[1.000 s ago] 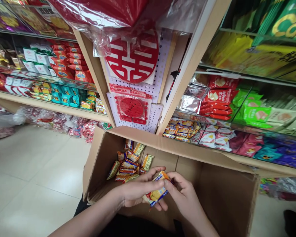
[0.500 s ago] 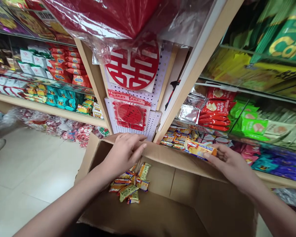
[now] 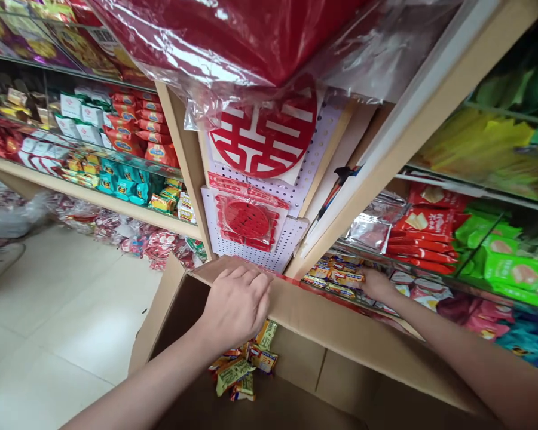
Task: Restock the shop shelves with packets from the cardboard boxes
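My left hand (image 3: 235, 304) rests on the far rim of an open cardboard box (image 3: 341, 331), fingers curled over the edge. Below it, several yellow snack packets (image 3: 242, 367) lie in the box's corner. My right hand (image 3: 376, 285) reaches over the box into the low shelf compartment, its fingers closed on a yellow snack packet (image 3: 347, 278) among a row of like packets (image 3: 327, 272).
Wooden shelves (image 3: 116, 203) hold snack packs on the left and red, green, pink and blue packs on the right. A white pegboard (image 3: 269, 239) with red paper decorations stands between them. Wrapped red goods hang overhead. Pale tiled floor (image 3: 63, 322) lies to the left.
My right hand has carried the yellow packet from above the box into the shelf compartment. My left hand has slid a little along the box rim. The view has moved closer to the shelf.
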`<state>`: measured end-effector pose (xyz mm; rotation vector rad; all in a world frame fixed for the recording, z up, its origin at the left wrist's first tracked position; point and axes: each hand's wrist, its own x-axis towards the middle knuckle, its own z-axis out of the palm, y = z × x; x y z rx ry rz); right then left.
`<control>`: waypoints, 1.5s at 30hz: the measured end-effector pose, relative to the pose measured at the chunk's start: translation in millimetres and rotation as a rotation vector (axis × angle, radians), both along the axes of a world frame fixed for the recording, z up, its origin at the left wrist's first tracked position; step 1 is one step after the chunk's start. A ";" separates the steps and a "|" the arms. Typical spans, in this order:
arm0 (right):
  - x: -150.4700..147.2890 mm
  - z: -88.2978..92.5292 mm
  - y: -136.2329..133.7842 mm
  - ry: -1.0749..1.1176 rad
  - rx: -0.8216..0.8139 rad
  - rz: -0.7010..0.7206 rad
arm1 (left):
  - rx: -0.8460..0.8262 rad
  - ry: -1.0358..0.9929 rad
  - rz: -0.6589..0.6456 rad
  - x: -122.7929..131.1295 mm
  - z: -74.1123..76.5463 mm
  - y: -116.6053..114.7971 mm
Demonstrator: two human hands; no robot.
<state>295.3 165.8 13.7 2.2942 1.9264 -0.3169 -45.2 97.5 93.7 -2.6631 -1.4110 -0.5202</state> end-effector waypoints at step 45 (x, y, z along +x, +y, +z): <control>-221.0 -104.8 -189.1 0.929 -0.017 0.301 | 0.017 -0.199 -0.054 3.3 0.8 -26.7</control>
